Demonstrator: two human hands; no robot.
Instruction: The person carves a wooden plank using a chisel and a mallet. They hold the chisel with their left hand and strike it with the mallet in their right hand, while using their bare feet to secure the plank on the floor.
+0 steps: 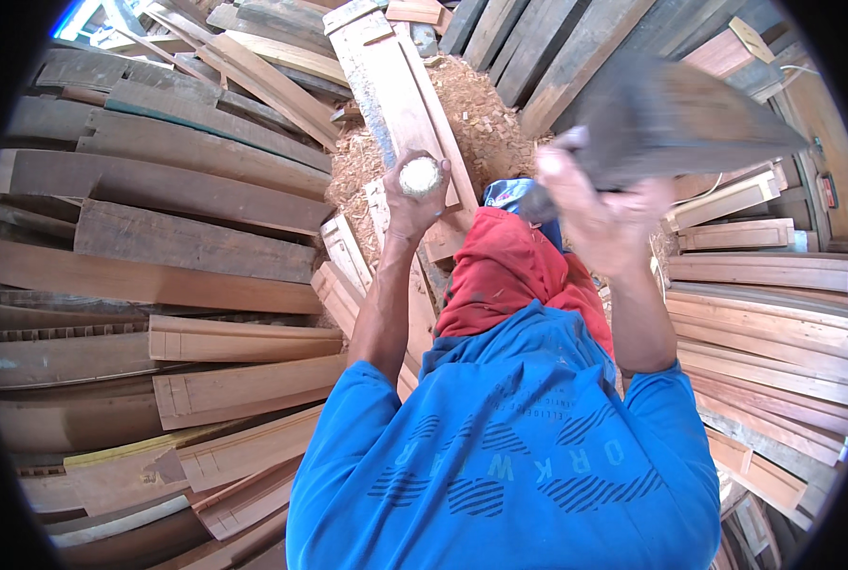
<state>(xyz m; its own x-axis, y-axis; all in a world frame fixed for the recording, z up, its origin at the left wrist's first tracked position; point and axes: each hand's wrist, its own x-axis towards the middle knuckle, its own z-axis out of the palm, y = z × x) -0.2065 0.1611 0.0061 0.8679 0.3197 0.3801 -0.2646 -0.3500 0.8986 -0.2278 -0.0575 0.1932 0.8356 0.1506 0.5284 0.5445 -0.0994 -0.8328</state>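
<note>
My left hand [412, 214] is closed around an upright tool handle [421, 177], seen end-on as a round, pale, worn top. The rest of that tool is hidden below the fist. Under it, a long pale wooden plank [386, 81] runs away from me. My right hand [614, 223], blurred by motion, grips a big dark wooden mallet [685, 128] raised to the right. The end of the mallet's handle [538, 203] sticks out on the left side of that hand. The mallet head is apart from the round handle top.
Dark and pale boards [196, 237] are stacked along my left. More planks [756, 323] lie on the right, and dark beams [585, 57] lean at the far right. Wood shavings [481, 114] cover the ground around the plank. Red cloth [509, 266] covers my lap.
</note>
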